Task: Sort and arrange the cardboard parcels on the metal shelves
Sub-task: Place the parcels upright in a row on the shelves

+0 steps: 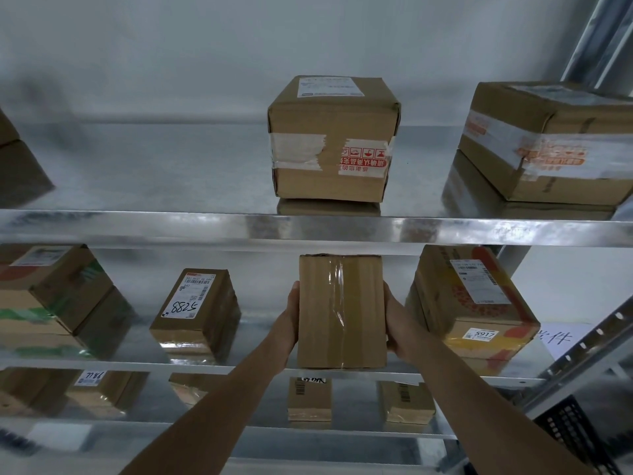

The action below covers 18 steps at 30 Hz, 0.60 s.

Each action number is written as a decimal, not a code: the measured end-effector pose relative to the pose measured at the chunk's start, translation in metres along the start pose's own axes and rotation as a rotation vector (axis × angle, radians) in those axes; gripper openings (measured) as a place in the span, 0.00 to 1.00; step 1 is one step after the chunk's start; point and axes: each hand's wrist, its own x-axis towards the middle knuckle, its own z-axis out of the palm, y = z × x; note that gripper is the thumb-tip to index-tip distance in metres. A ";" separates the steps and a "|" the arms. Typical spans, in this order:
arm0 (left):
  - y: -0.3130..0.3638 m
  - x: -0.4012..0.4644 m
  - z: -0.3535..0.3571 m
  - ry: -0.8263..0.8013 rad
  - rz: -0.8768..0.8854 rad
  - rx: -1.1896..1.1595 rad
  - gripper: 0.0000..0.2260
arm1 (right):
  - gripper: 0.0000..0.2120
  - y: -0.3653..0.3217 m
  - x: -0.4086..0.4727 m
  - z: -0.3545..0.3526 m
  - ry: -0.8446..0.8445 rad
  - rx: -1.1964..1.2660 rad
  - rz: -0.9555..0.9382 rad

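Both hands' grip point(342, 323) flanking parcel point(342, 311)

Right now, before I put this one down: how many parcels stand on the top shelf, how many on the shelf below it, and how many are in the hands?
Top shelf: 3 (cut-off edge parcel, cube parcel, wide parcel)
Second shelf: 3 (green-taped parcel, parcel 5788, parcel 5917)
Held between left hand and right hand: 1 (plain parcel)
Total: 7
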 end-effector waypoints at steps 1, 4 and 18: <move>0.000 0.002 -0.002 -0.006 0.017 0.000 0.23 | 0.36 0.000 0.000 0.000 0.005 0.009 -0.008; 0.005 0.005 -0.009 0.028 -0.052 -0.131 0.30 | 0.33 0.001 -0.003 0.000 0.024 -0.080 -0.085; -0.009 0.046 -0.023 0.118 -0.153 0.108 0.17 | 0.23 0.009 0.023 -0.004 0.307 -0.812 -0.613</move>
